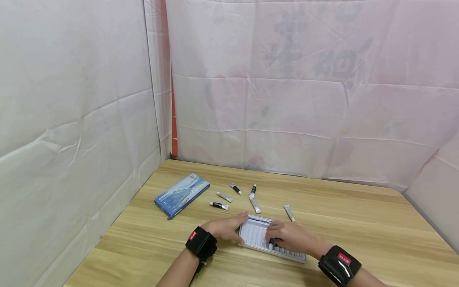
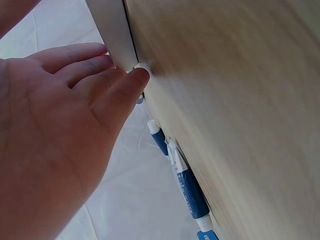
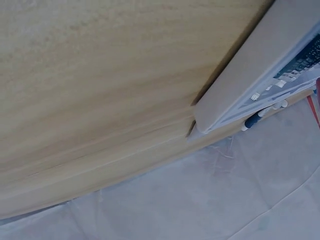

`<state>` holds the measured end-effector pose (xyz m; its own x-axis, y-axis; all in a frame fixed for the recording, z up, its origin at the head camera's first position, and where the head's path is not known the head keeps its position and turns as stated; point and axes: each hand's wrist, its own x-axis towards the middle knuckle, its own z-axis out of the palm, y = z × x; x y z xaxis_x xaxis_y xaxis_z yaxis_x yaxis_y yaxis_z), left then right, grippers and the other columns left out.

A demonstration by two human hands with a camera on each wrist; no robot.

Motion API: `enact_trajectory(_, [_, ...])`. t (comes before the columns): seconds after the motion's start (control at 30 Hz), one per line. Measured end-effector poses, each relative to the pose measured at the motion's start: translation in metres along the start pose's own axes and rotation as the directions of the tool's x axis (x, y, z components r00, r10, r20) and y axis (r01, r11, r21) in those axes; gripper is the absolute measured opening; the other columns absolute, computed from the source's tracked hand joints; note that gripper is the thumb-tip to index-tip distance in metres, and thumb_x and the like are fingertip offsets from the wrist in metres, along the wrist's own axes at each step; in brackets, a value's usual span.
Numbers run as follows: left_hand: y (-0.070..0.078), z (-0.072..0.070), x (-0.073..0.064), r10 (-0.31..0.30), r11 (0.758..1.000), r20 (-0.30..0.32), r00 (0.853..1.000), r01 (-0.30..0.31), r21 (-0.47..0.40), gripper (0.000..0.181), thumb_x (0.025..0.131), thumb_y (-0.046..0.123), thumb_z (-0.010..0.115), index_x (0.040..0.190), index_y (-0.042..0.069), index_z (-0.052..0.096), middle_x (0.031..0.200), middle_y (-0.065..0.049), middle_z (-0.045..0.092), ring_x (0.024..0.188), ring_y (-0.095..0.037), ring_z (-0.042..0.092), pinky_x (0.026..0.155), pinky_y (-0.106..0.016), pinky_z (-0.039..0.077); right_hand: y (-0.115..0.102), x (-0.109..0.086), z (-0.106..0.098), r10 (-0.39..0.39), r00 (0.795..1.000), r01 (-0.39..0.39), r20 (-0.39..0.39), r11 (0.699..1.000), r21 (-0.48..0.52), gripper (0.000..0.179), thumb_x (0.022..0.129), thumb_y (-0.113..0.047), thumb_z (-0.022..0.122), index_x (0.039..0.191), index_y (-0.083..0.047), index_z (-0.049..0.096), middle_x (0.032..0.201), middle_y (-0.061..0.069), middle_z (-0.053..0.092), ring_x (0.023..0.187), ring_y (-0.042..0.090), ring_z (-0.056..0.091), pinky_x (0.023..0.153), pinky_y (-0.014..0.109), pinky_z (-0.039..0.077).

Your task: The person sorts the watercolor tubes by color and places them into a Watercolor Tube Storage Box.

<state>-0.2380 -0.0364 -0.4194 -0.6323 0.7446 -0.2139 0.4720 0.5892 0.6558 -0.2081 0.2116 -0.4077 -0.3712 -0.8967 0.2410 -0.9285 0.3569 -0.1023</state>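
Observation:
A white plastic tray (image 1: 251, 235) with slots lies on the table, its right part filled with a row of small paint tubes (image 1: 292, 252). My left hand (image 1: 226, 228) holds the tray's left end, thumb at the near corner and fingers at the far one. In the left wrist view, the fingertips of the left hand (image 2: 70, 115) meet the tray's edge (image 2: 116, 35). Over the middle of the tray, my right hand (image 1: 288, 235) pinches a dark paint tube (image 1: 271, 244) with a white cap pointing toward me. The right wrist view shows the tray's corner (image 3: 220, 107) but not the hand.
Several loose paint tubes (image 1: 219, 205) lie beyond the tray, with one grey tube (image 1: 289, 213) farther right. A flat blue box (image 1: 182, 195) rests at the left of the wooden table (image 1: 358, 223). White sheets (image 1: 305, 107) hang behind and beside the table.

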Motion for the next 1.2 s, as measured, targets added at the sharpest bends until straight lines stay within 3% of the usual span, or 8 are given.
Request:
enact_trajectory(0.13, [0.0005, 0.0004, -0.0001, 0.001, 1.000, -0.003, 1.000, -0.001, -0.004, 0.082, 0.080, 0.017, 0.072, 0.145, 0.003, 0.024, 0.151, -0.009, 0.015, 0.136, -0.015, 0.011, 0.107, -0.025, 0.014, 0.0015, -0.0054, 0.0006, 0.034, 0.999, -0.034, 0.006, 0.995, 0.088, 0.025, 0.075, 0.006, 0.067, 0.091, -0.013, 0.066, 0.098, 0.000, 0.063, 0.094, 0.013, 0.059, 0.074, 0.026, 0.050])
enact_trajectory(0.3, [-0.0007, 0.0006, 0.0006, -0.002, 1.000, -0.002, 1.000, 0.002, -0.012, 0.082, 0.079, 0.016, 0.072, 0.145, 0.003, 0.023, 0.151, -0.009, 0.014, 0.137, -0.015, 0.010, 0.107, -0.026, 0.013, 0.0029, -0.0107, 0.0019, 0.096, 0.995, -0.101, 0.037, 0.982, 0.160, 0.014, 0.081, -0.005, 0.067, 0.093, -0.013, 0.066, 0.103, 0.003, 0.063, 0.096, 0.013, 0.059, 0.076, 0.027, 0.051])
enact_trajectory(0.57, [-0.0046, 0.0010, 0.0026, 0.006, 1.000, 0.002, 1.000, -0.006, 0.007, 0.082, 0.080, 0.018, 0.071, 0.145, 0.003, 0.023, 0.151, -0.009, 0.014, 0.136, -0.015, 0.010, 0.107, -0.027, 0.014, 0.0043, -0.0092, 0.0039, 0.084, 0.996, -0.087, 0.024, 0.986, 0.141, 0.010, 0.081, -0.014, 0.070, 0.090, -0.015, 0.065, 0.098, -0.004, 0.061, 0.090, 0.004, 0.056, 0.072, 0.018, 0.048])
enact_trajectory(0.97, [-0.0034, -0.0008, 0.0021, 0.004, 1.000, 0.001, 1.000, -0.004, -0.022, 0.081, 0.080, 0.016, 0.071, 0.145, 0.002, 0.023, 0.151, -0.009, 0.014, 0.137, -0.015, 0.010, 0.108, -0.027, 0.014, -0.0012, -0.0074, 0.0023, 0.112, 0.993, -0.113, 0.029, 0.992, 0.060, 0.013, 0.079, -0.016, 0.072, 0.092, -0.013, 0.071, 0.099, -0.002, 0.061, 0.090, 0.006, 0.058, 0.071, 0.018, 0.048])
enact_trajectory(1.2, [-0.0026, 0.0000, 0.0012, 0.005, 1.000, 0.001, 1.000, -0.005, -0.028, 0.082, 0.080, 0.016, 0.072, 0.145, 0.002, 0.023, 0.151, -0.010, 0.013, 0.137, -0.015, 0.009, 0.107, -0.026, 0.014, -0.0055, -0.0065, -0.0012, 0.159, 0.985, -0.164, 0.063, 0.984, 0.070, 0.013, 0.079, -0.015, 0.071, 0.092, -0.012, 0.071, 0.099, -0.003, 0.060, 0.090, 0.006, 0.057, 0.070, 0.021, 0.049])
